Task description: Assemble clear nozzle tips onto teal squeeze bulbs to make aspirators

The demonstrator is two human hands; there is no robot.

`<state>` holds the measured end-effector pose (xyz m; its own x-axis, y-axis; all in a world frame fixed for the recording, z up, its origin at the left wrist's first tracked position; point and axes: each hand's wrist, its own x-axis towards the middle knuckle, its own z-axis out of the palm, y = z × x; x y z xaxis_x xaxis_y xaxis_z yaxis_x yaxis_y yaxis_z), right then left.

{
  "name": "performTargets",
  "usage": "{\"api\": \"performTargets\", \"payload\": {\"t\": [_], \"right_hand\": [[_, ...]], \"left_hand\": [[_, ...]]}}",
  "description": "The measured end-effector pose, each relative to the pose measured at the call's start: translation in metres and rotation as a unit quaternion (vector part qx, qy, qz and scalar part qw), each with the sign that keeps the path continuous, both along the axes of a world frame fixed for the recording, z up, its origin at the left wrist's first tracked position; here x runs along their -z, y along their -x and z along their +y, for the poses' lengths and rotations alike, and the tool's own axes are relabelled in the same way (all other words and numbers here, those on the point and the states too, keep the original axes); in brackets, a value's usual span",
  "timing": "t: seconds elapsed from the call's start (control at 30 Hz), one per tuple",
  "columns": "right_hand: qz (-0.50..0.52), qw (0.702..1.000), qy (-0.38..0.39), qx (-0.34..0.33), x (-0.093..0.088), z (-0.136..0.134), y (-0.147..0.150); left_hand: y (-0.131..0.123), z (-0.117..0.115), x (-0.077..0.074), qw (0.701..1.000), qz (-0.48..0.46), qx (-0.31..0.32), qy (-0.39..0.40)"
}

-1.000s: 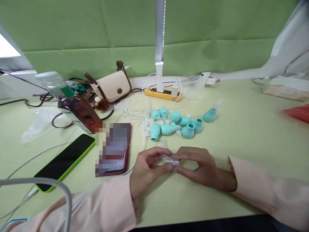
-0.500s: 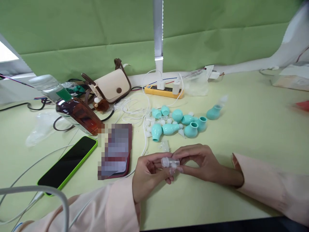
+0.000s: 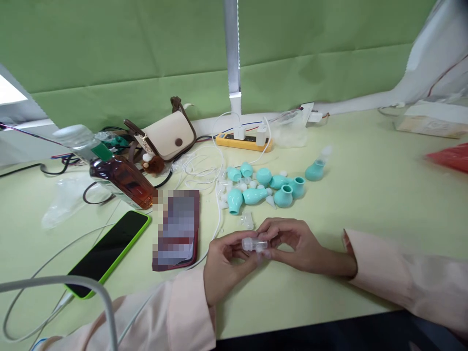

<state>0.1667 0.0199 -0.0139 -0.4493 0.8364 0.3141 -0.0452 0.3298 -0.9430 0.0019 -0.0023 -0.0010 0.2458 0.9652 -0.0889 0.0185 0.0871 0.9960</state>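
Between my two hands lies a small clear plastic tube-shaped piece, held level just above the table. My left hand grips its left part, thumb beneath and fingers curled behind. The fingertips of my right hand pinch its right end. Just beyond my hands rests another clear plastic piece. Farther back is a cluster of turquoise rubber bulbs with small white and clear parts among them. One turquoise bulb with a clear tip stands apart to the right.
At left lie a green-cased phone and a red-cased phone. Behind them are a tilted bottle of amber liquid and a cream handbag. A yellow power strip with white cables sits at the back. Something red lies at right.
The whole view has shifted slightly. Both hands keep hold of the clear piece; the fingers of my right hand have moved a little around its end.
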Motion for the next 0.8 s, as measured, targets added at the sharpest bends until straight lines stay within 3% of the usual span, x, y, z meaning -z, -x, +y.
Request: {"api": "performTargets", "payload": {"t": [0.3,0.47,0.6,0.7,0.8], "right_hand": [[0.006,0.999,0.005,-0.035,0.0073,0.0045,-0.0016],[-0.003,1.000,-0.001,-0.003,0.0033,0.0035,-0.0005],[-0.002,0.994,-0.104,0.034,0.0005,0.0026,0.0000],[-0.005,0.972,-0.226,0.058,0.0010,0.0018,0.0004],[-0.026,0.953,-0.294,0.063,0.0009,0.0007,0.0006]], "left_hand": [[0.0042,0.0029,-0.0022,0.995,-0.085,0.026,0.041],[0.0050,0.0066,-0.0022,0.989,-0.118,0.058,0.070],[0.0054,0.0082,0.0003,0.985,-0.145,0.065,0.072],[0.0057,0.0081,0.0003,0.988,-0.131,0.055,0.066],[0.0058,0.0067,-0.0013,0.989,-0.117,0.050,0.073]]}}
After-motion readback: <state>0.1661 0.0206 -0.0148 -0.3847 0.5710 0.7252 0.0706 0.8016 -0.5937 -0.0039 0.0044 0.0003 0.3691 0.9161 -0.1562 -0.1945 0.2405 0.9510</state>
